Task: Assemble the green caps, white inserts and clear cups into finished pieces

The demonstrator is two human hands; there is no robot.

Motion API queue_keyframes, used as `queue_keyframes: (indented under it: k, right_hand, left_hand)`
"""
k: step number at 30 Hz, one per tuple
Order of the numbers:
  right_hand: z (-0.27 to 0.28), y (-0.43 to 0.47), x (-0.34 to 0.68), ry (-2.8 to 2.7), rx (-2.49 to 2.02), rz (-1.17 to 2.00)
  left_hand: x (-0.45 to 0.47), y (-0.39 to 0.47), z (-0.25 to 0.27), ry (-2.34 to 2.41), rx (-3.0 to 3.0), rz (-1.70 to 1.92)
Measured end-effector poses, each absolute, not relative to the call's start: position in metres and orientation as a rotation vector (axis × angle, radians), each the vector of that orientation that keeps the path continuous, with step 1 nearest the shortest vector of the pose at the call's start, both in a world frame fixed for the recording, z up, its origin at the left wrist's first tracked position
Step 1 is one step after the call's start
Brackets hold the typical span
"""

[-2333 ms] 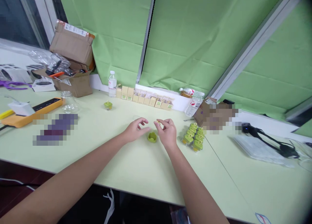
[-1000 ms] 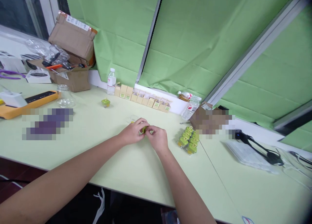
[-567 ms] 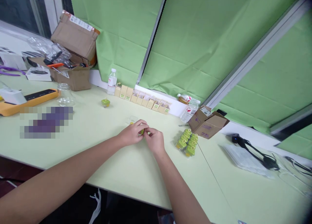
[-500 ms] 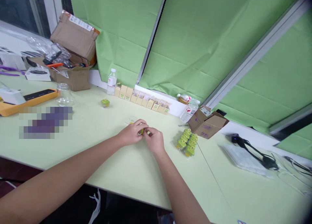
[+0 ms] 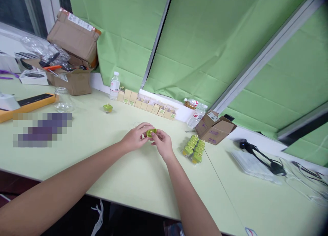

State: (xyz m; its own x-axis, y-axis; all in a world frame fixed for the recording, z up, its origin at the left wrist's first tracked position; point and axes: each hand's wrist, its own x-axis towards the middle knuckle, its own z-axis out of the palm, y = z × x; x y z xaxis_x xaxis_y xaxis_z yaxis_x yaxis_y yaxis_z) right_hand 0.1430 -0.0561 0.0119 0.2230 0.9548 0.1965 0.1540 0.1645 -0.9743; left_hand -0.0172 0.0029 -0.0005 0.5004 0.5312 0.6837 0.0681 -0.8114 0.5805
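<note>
Above the middle of the table, a small green lid is held between my two hands. My left hand has its fingers closed around the lid's left side. On the other side, my right hand grips the lid with thumb and fingers. Just behind my left hand lies a clear piece, mostly hidden, so its shape is unclear. To the right stand several small clear containers with green lids, grouped in two rows. One more green-lidded container sits alone toward the back left.
Along the wall runs a row of small cardboard boxes, with an upright water bottle at its left. A glass jar and an orange power strip are at left. Bottles, an open carton and a black headset lie right.
The green lid has turned between my hands, and more of its face shows now. My fingers have spread slightly around it. The view has shifted a little.
</note>
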Motion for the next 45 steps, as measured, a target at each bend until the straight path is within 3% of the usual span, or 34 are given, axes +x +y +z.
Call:
queue_keyframes:
  k: [14, 28, 45]
  right_hand:
    - [0.012, -0.057, 0.143, -1.142, -1.273, 0.891]
    - [0.021, -0.061, 0.140, -1.166, -1.238, 0.932]
    - [0.018, -0.061, 0.140, -1.275, -1.223, 0.855]
  left_hand:
    - [-0.015, -0.008, 0.003, 0.419, 2.275, 1.252]
    - [-0.011, 0.012, -0.003, 0.582, 1.715, 0.941]
    - [-0.015, 0.021, -0.004, 0.618, 1.820, 0.976]
